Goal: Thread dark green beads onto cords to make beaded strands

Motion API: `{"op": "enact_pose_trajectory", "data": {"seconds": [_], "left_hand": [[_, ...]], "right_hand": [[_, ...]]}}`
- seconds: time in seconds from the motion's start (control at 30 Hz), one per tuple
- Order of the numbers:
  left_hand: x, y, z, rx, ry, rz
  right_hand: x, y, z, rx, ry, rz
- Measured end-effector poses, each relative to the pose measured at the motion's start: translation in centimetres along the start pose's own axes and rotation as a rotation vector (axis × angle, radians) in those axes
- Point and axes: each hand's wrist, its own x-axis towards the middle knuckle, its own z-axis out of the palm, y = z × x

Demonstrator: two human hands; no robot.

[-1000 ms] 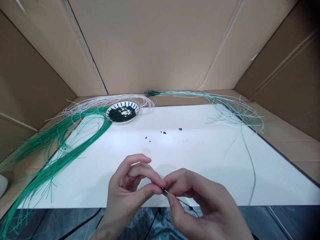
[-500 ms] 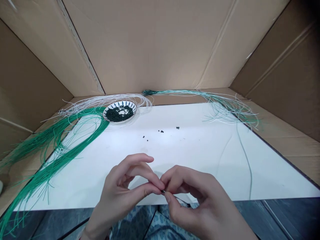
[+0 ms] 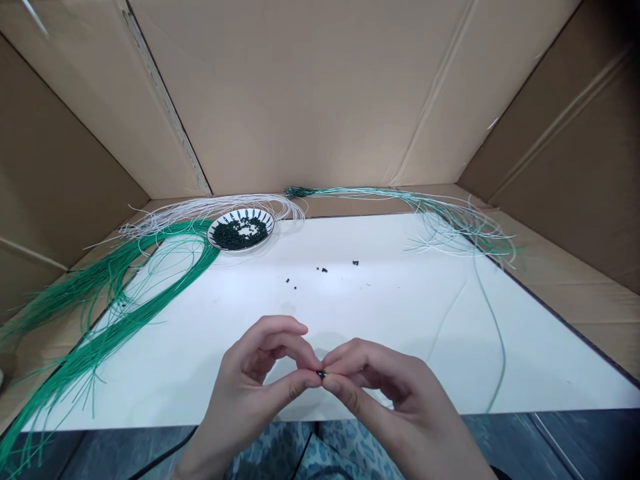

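hands drawn closer together than a moment ago, over a white sheet (image 3: 380,320) inside a cardboard box (image 3: 320,100); green cords (image 3: 105,350) and pale cords (image 3: 215,205) curving around a patterned dish (image 3: 241,247) of dark beads, a few loose beads (image 3: 323,270) on the sheet; left hand (image 3: 255,380) and right hand (image 3: 385,393) both closed, fingertips (image 3: 300,381) pinching one dark bead (image 3: 321,375) between them.

A small dark green bead (image 3: 321,375) is shown pinched between the fingertips (image 3: 311,377) of the left hand (image 3: 253,380) and those of the right hand (image 3: 385,393), held in mid-air above a white sheet (image 3: 380,313). The bead is largely hidden by the fingers, so its exact shape cannot be made out.
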Motion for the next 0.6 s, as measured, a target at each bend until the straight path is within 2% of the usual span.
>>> {"op": "enact_pose_trajectory", "data": {"seconds": [0.17,0.27,0.6], "left_hand": [[-0.1,0.6,0.7,-0.036,0.108,-0.148],[0.0,0.4,0.8,-0.001,0.143,-0.147],[0.0,-0.5,1.3,0.061,0.061,-0.133]], "right_hand": [[0.1,0.2,0.0,-0.03,0.104,0.008],[0.1,0.4,0.0,-0.035,0.142,-0.002],[0.5,1.2,-0.4,-0.038,0.112,-0.041]]}}
